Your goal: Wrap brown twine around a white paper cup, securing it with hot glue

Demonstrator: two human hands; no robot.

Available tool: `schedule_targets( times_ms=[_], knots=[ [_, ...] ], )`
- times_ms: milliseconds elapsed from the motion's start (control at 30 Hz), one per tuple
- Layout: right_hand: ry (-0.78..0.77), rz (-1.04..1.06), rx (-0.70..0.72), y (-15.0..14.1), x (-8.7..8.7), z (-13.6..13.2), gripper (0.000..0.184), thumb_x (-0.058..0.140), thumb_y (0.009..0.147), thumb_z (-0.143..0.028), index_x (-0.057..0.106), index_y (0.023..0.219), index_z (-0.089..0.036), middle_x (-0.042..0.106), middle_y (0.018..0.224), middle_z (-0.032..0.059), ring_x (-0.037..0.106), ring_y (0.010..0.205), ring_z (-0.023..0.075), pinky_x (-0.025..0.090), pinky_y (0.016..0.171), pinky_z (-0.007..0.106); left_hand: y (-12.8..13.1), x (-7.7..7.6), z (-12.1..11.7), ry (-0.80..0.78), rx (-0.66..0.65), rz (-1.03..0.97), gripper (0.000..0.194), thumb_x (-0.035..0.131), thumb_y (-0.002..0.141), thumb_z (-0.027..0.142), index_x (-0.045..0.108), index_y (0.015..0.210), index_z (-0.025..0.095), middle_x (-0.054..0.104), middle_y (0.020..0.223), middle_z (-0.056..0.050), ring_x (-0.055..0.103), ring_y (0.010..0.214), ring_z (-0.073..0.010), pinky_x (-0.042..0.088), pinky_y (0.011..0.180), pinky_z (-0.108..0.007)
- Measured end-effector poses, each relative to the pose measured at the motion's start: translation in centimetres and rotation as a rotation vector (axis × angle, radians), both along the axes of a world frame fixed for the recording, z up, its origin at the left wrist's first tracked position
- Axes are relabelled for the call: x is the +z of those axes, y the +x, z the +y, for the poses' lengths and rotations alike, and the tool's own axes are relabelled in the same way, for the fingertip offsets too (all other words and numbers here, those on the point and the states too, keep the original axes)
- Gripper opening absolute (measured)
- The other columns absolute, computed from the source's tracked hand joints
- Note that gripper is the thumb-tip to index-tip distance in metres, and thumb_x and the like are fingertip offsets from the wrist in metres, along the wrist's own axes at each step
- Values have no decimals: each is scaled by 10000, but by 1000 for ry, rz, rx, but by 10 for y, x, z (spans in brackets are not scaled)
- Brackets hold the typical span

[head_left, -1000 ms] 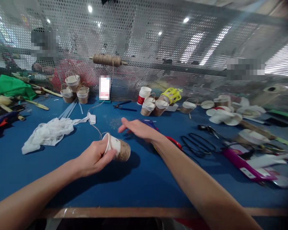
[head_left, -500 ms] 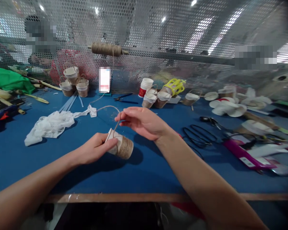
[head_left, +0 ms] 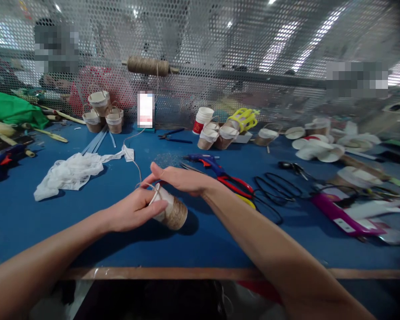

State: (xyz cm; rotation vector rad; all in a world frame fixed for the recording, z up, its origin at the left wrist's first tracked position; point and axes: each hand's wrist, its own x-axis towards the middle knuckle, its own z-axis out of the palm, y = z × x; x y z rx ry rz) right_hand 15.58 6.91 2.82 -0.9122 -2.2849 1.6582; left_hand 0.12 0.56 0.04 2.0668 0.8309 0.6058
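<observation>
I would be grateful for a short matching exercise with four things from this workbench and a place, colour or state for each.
Things
1. spool of twine
2. white cloth
3. part-wrapped cup
4. nested paper cups

Places, colours, states
A. held in the left hand
B. red below, white rims above
C. on a rod at the mesh panel
D. crumpled on the blue tabletop

Right pairs: 1-C, 2-D, 3-A, 4-B

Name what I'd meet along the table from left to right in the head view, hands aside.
Green cloth, three piled twine-handled cups, lit screen, blue-handled pliers, red paper cup, yellow openwork piece, purple object.
</observation>
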Motion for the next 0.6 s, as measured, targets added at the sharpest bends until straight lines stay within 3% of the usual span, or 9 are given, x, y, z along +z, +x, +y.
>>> schedule_targets(
  times_ms=[100, 167, 233, 400, 500, 600],
  knots=[
    [-51, 92, 0, -7, 1, -2, 422, 508, 747, -553, 661, 797, -163, 655, 900, 46, 556, 846, 156, 390, 810, 314, 0, 1, 0, -113, -20, -41, 336, 329, 870, 345, 494, 659, 142, 499, 669, -8, 440, 663, -124, 403, 659, -246],
    [-66, 183, -91, -7, 2, -4, 233, 650, 682, -380, 642, 743, -155, 650, 875, 36, 560, 832, 141, 398, 795, 291, 0, 1, 0, -229, -11, -122, 337, 343, 870, 360, 536, 723, 127, 534, 703, -15, 452, 638, -111, 405, 642, -238],
    [-57, 261, -209, -4, 4, -6, 134, 661, 666, -273, 623, 702, -149, 641, 834, 28, 559, 800, 123, 402, 779, 277, 0, 0, 2, -328, 27, -190, 329, 384, 857, 377, 561, 760, 117, 552, 706, -14, 457, 621, -103, 397, 631, -231],
    [152, 387, -456, 10, 11, -16, 122, 600, 724, -272, 582, 703, -153, 591, 704, -8, 504, 637, 79, 396, 622, 230, -2, -11, 8, -495, 213, -395, 337, 483, 808, 424, 576, 746, 106, 500, 592, 30, 393, 523, -69, 324, 528, -194],
    [226, 435, -489, 18, 16, -23, 121, 581, 747, -272, 554, 705, -161, 572, 671, -22, 479, 590, 69, 378, 559, 220, -2, -12, 9, -561, 223, -506, 284, 541, 778, 379, 586, 792, 99, 555, 668, 3, 454, 581, -81, 360, 582, -208],
    [266, 425, -499, 22, 19, -27, 89, 588, 743, -241, 559, 724, -159, 568, 662, -26, 480, 582, 67, 390, 559, 221, 0, -6, 6, -528, 196, -456, 179, 592, 734, 264, 579, 823, 109, 585, 725, -11, 496, 654, -103, 391, 644, -229]
  ],
)
